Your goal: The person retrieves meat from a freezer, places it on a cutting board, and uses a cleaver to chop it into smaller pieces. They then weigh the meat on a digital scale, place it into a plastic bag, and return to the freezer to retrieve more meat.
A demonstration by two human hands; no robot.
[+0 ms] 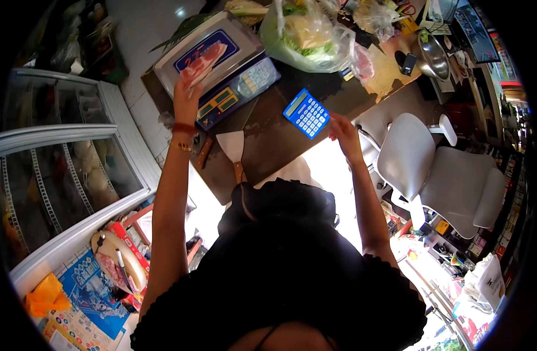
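Observation:
A slab of raw meat (204, 61) lies over the steel pan of a digital weighing scale (246, 37). My left hand (187, 98) is at the near end of the meat, with its fingers against it; whether they grip it is hard to see. The scale's keypad and display face me. To the right, a blue calculator (306, 113) is at the table's near edge, and my right hand (344, 134) touches or is just beside its right corner; its fingertips are blurred. A wide-bladed scraper (232, 147) with a wooden handle lies near me, beside another wooden handle (204, 152).
Bagged leafy vegetables (312, 44) stand behind the calculator. A steel bowl (433, 57) and a small dark device (408, 64) are at the far right. A grey chair (448, 175) stands right of the table, a glass-doored cooler (128, 162) left. A knife lies on a round board (106, 259) at lower left.

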